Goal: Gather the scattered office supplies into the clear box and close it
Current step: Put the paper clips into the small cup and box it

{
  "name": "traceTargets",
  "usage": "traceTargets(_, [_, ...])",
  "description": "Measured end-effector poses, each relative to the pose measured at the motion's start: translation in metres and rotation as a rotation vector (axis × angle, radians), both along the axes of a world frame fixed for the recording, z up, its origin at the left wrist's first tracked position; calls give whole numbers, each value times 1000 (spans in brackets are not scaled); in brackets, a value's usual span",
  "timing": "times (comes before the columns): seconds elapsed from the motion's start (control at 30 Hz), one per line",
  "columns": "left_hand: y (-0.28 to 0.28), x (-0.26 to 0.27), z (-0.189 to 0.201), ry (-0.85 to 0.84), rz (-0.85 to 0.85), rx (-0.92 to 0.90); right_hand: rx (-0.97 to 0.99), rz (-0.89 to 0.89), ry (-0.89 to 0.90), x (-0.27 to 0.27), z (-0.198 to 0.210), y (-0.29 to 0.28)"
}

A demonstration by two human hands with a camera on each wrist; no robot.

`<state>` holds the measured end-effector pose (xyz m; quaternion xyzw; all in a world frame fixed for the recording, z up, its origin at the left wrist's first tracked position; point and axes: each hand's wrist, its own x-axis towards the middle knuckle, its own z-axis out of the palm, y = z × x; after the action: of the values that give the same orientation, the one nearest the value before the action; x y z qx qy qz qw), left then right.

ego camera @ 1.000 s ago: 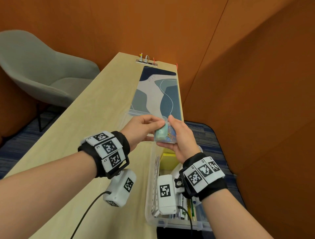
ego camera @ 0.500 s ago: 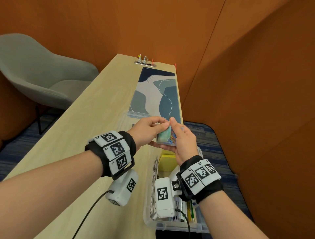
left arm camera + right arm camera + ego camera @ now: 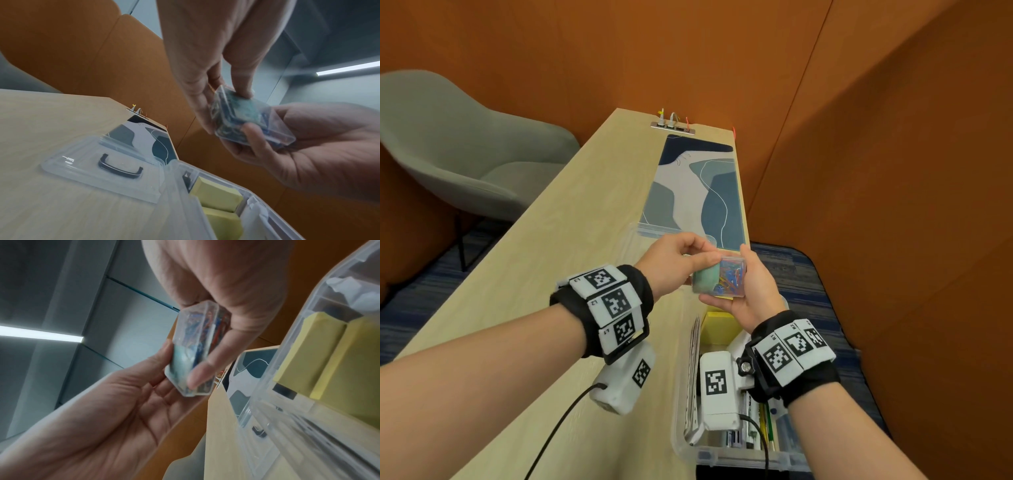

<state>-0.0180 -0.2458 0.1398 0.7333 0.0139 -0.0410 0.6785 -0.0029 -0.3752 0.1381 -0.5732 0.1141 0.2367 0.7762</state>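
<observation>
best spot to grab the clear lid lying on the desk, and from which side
Take the clear lid by its dark handle, coming straight down from above. It lies flat on the desk, handle side up, beside the clear box, so its thin rim looks harder to pinch.

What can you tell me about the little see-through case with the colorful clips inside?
The small clear plastic case is flat and boxy with rounded corners. It looks shut, packed with paper clips in blue, red, yellow and orange, and something pale green fills its left part. It is held in the air above the far end of the open clear box. The left hand pinches its left end, and the right hand cradles it from below and the right side.
</observation>
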Motion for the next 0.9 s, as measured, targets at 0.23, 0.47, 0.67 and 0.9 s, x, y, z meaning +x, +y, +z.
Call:
traceTargets(0.23, [2,5,1,-85,81,42,24,-26,-158,-1,-6,4])
traceTargets(0.47, [8,4,3,-55,76,38,12,-122,-210,5,-4,1])
traceTargets(0.67, [4,2,5,-87,21,40,-13,-115,-149,5,0,1])
traceTargets(0.9, [2,5,3,-137,65,66,-79,-145,-235,5,-1,4])
